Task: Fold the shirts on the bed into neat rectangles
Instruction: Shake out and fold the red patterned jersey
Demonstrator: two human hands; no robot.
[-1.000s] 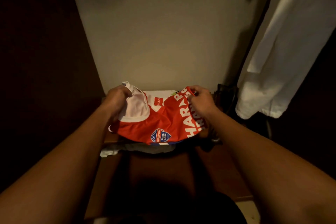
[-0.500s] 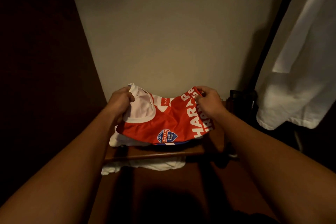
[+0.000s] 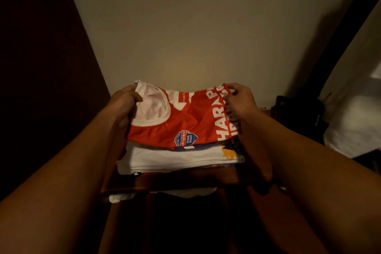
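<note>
A folded red shirt (image 3: 185, 121) is being held at both ends over a stack of folded shirts (image 3: 177, 158), and its underside appears to be lying on the stack, though contact cannot be told for sure. The stack is being carried by a dark wooden shelf (image 3: 165, 183), with the white shirt on top of the pile and coloured edges showing beneath it. Below the shelf's front edge, a piece of white cloth (image 3: 181, 193) is hanging out from a lower level.

The red shirt's long axis is being kept running from left to right across the view. Its white collar opening is being pointed toward the left, and large white lettering is being shown at the right end, read sideways. A small blue badge is being shown near the front edge.

The collar end is being gripped by the left hand (image 3: 125, 107), with fingers curled round the white fabric. The right end is being pinched by the right hand (image 3: 240, 105), with the fingertips closed on the red hem.

A pale wall (image 3: 195, 27) is being faced behind the shelf. At the right, a white hanging cloth (image 3: 354, 121) is being seen, with a dark object (image 3: 296, 113), too dim to identify, beside it.
</note>
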